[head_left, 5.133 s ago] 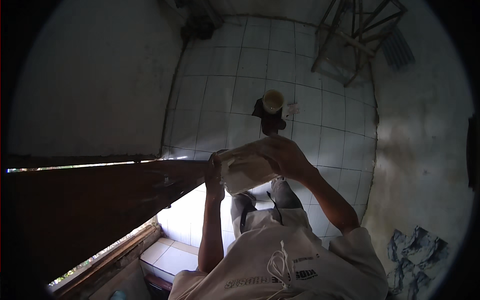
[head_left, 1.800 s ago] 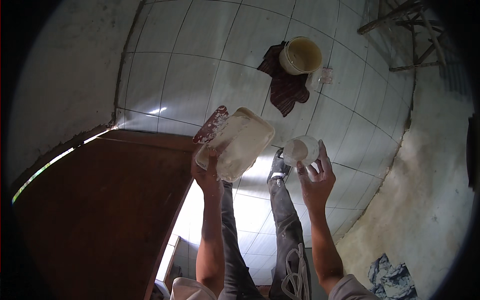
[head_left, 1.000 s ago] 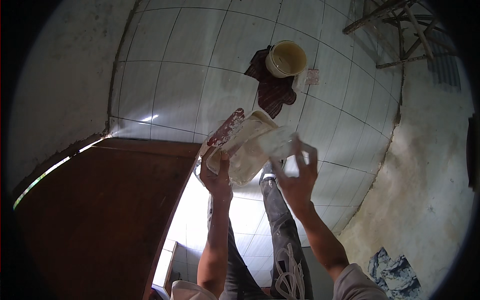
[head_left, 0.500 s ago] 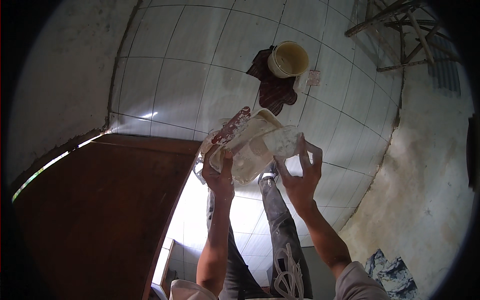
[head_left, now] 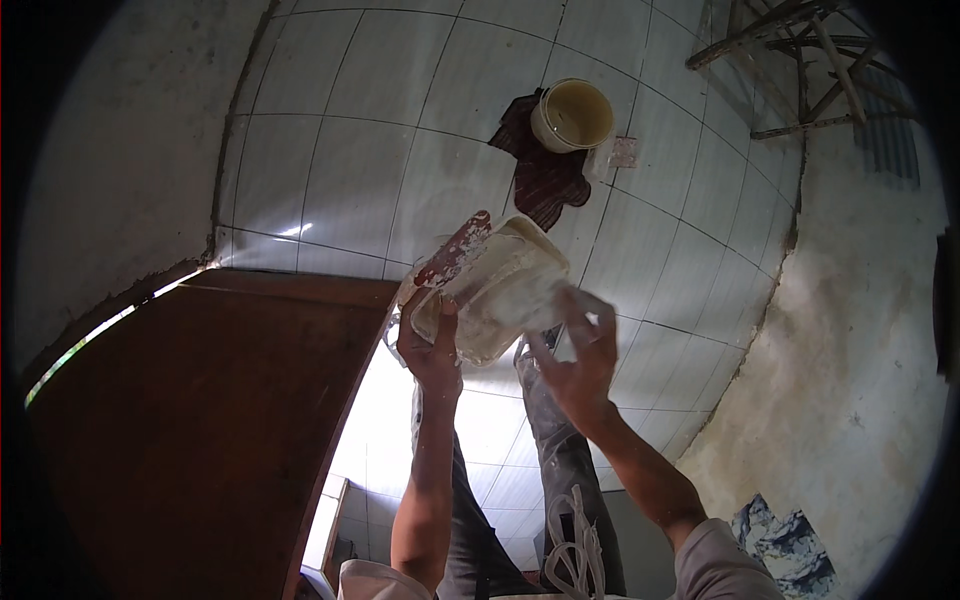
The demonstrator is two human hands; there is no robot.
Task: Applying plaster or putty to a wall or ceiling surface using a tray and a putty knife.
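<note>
My left hand (head_left: 428,338) grips the near-left end of a plaster-coated, off-white plastic tray (head_left: 485,330), held up over my legs, together with a red tool (head_left: 452,251) flecked with white along the tray's upper-left side. My right hand (head_left: 582,340) has its fingers curled around a translucent round plastic container (head_left: 536,300) at the tray's right side, tipped into or against it and blurred by motion; its contents are hard to make out.
Ahead on the tiled floor (head_left: 350,180) are a cream bucket (head_left: 570,115), a dark red cloth (head_left: 550,195) and a small pinkish square (head_left: 623,152). A bamboo frame (head_left: 840,80) stands at upper right. A wooden door (head_left: 200,420) fills the lower left beside walls.
The round container, held apart from the tray 1.8 seconds ago, is now over it. In the last half second my right hand has moved left and slightly down, further into the tray.
</note>
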